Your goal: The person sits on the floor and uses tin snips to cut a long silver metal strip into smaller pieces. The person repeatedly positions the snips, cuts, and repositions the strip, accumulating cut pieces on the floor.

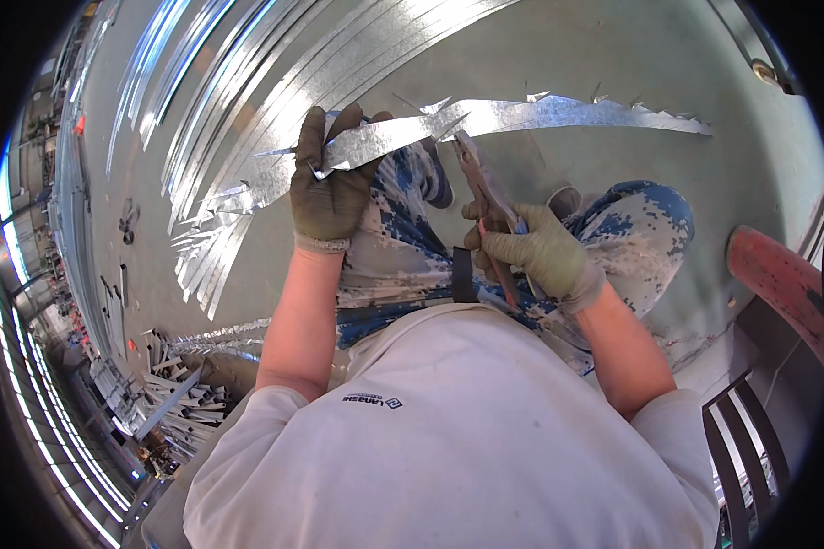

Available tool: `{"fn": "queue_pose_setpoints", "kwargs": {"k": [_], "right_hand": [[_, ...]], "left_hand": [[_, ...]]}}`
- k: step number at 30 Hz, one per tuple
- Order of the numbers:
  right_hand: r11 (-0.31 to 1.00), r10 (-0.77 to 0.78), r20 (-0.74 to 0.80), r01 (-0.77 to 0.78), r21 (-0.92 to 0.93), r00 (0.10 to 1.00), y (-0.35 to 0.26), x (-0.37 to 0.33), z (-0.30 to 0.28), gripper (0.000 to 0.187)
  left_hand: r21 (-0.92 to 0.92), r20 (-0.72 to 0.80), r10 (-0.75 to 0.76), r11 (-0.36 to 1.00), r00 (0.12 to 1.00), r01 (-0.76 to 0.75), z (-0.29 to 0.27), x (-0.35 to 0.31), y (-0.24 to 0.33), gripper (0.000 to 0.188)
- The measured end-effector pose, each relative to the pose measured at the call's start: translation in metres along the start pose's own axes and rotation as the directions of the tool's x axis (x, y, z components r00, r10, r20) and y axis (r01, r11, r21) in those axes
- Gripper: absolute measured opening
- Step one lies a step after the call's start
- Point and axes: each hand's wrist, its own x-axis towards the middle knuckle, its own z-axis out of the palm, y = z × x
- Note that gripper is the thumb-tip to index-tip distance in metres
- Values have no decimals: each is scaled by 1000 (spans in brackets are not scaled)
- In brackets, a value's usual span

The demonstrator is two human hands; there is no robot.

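Note:
A long, shiny sheet-metal strip (pixel 522 114) runs across in front of me, with pointed tabs bent up along its far edge. My left hand (pixel 330 201), in a dark work glove, has its fingers closed round the strip left of the middle. In my gloved right hand (pixel 549 254) are hand snips (pixel 481 183) with worn reddish handles. Their jaws point away from me and meet the strip's near edge; whether the blades are closed on the metal is too small to tell. Part of the handles is hidden by the right hand's fingers.
Many long metal strips (pixel 247 101) lie fanned out on the grey floor (pixel 568 55) ahead and to the left. A heap of metal offcuts (pixel 178 393) is at the lower left. On the right are a red curved object (pixel 778 284) and a dark slatted chair (pixel 746 439).

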Motion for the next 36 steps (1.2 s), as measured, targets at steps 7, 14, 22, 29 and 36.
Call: {"fn": "queue_pose_setpoints", "kwargs": {"k": [7, 14, 22, 29, 36], "right_hand": [[962, 73, -137, -106, -250, 988, -3, -3, 13, 54], [965, 15, -170, -58, -255, 985, 1, -4, 17, 42], [969, -74, -200, 23, -245, 977, 14, -2, 21, 25], [950, -3, -227, -68, -306, 974, 10, 0, 18, 39], [977, -72, -194, 30, -211, 978, 11, 4, 12, 32]], "left_hand": [[-188, 10, -39, 981, 999, 40, 1, 3, 2, 41], [-171, 5, -28, 985, 1000, 29, 5, 2, 1, 44], [-169, -28, -32, 985, 999, 27, 7, 2, 1, 44], [-176, -42, -40, 984, 998, 32, 7, 3, 2, 44], [-166, 3, -24, 986, 1000, 24, 5, 2, 1, 45]]}}
